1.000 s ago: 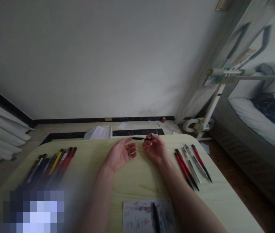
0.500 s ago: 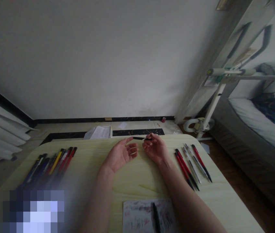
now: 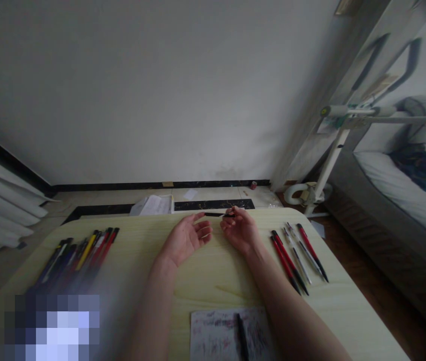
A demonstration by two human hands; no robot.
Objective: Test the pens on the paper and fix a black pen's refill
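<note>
Both my hands rest palm-up near the far edge of a pale wooden table [image 3: 205, 281]. My right hand [image 3: 238, 231] pinches one end of a thin black pen [image 3: 215, 214] between thumb and fingers. My left hand [image 3: 187, 237] lies beside it, and its index fingertip touches the pen's other end, with the remaining fingers loosely curled and apart.
A bundle of dark, yellow and red pens [image 3: 79, 253] lies at the left. Several red, black and white pens [image 3: 297, 254] lie at the right. A scribbled sheet of paper [image 3: 228, 333] with a black pen [image 3: 241, 336] on it sits at the near edge. A bed [image 3: 404, 195] stands at the right.
</note>
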